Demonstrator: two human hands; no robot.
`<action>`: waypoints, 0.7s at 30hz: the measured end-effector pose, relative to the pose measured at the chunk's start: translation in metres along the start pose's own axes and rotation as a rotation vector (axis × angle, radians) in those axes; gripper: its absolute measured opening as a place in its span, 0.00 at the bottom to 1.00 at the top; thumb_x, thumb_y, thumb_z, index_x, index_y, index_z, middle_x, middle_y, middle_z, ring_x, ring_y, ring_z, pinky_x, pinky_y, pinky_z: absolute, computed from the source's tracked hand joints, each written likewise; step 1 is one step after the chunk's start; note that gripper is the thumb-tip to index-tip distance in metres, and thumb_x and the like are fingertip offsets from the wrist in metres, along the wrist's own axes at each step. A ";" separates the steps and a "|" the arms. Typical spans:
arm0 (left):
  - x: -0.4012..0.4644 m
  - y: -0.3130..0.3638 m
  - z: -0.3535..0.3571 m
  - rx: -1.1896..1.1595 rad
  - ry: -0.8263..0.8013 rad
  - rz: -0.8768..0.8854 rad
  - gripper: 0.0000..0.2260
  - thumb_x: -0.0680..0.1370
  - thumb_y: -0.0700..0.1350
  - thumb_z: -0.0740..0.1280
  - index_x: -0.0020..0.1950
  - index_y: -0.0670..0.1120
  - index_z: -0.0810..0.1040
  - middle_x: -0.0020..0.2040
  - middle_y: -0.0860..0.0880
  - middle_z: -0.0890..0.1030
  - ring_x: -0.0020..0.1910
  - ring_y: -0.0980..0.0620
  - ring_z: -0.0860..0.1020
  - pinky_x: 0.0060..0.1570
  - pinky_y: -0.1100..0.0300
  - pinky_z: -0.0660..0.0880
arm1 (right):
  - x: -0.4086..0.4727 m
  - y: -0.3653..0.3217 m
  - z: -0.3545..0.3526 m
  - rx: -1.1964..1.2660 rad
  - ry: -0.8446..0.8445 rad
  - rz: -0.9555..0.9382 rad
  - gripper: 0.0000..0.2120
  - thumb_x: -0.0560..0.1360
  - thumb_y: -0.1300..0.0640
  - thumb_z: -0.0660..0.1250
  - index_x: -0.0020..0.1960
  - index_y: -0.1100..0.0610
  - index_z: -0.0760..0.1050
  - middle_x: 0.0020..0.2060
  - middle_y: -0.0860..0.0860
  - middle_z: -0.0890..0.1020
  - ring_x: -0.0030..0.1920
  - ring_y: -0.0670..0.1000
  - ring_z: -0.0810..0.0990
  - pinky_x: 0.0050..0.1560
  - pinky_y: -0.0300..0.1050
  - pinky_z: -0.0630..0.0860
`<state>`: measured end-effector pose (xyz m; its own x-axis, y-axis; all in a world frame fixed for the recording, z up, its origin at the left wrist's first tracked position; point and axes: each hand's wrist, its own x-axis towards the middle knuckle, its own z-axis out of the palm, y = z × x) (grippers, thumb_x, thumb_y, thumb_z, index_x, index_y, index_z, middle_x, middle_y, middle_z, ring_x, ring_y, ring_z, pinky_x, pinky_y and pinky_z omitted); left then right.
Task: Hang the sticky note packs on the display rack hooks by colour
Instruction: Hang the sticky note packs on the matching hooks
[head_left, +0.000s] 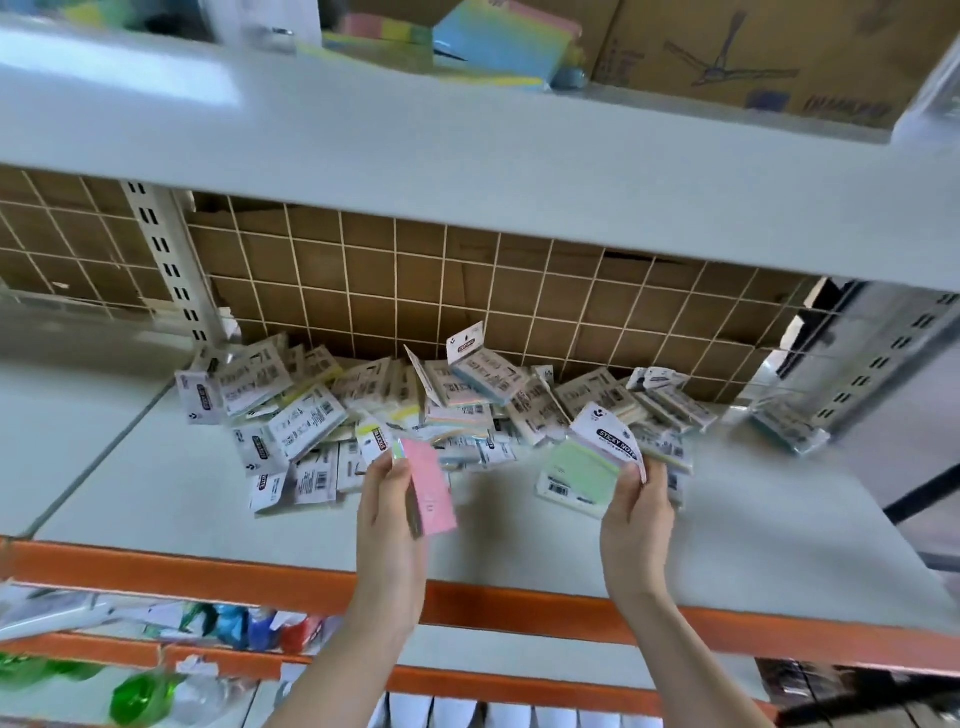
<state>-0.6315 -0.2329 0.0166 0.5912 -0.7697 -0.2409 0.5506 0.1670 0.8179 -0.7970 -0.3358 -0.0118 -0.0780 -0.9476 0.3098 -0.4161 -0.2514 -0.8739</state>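
A pale grey shelf (519, 540) with an orange front edge (519, 608) carries the goods. A loose heap of sticky note packs (415, 410) lies on it toward the back, against the wire grid (467, 291), most turned label side up and overlapping. One more pack (787, 431) lies apart at the right, near the slotted upright (878, 358). The front of the shelf shows bare board.

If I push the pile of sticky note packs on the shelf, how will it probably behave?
The pile lies loose and overlapping, so packs would likely slide apart rather than move together. Their wrappers look glossy, so they probably slip easily on the smooth shelf. One pack leans tilted on top and may topple.
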 end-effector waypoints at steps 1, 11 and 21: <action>0.003 0.002 0.002 -0.140 -0.056 -0.100 0.10 0.81 0.49 0.56 0.54 0.46 0.74 0.51 0.41 0.79 0.50 0.45 0.76 0.48 0.54 0.74 | 0.001 -0.001 -0.001 0.037 0.034 0.020 0.10 0.82 0.59 0.52 0.43 0.52 0.66 0.28 0.48 0.67 0.26 0.45 0.62 0.28 0.38 0.59; 0.020 -0.010 0.014 0.073 -0.075 -0.284 0.06 0.77 0.43 0.65 0.53 0.44 0.75 0.46 0.44 0.81 0.46 0.47 0.78 0.38 0.56 0.78 | 0.011 0.014 -0.010 0.247 0.205 0.284 0.11 0.82 0.57 0.55 0.50 0.64 0.69 0.40 0.55 0.73 0.38 0.51 0.70 0.36 0.45 0.68; 0.020 -0.018 0.049 0.381 -0.216 -0.136 0.03 0.76 0.42 0.67 0.47 0.43 0.75 0.43 0.46 0.82 0.44 0.47 0.78 0.35 0.58 0.73 | 0.038 0.018 -0.056 0.261 0.247 0.338 0.09 0.82 0.57 0.55 0.45 0.52 0.71 0.41 0.65 0.76 0.33 0.59 0.68 0.36 0.46 0.68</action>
<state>-0.6584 -0.2815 0.0226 0.3702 -0.8864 -0.2779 0.3346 -0.1519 0.9300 -0.8579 -0.3653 0.0055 -0.3954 -0.9174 0.0448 -0.0916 -0.0091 -0.9958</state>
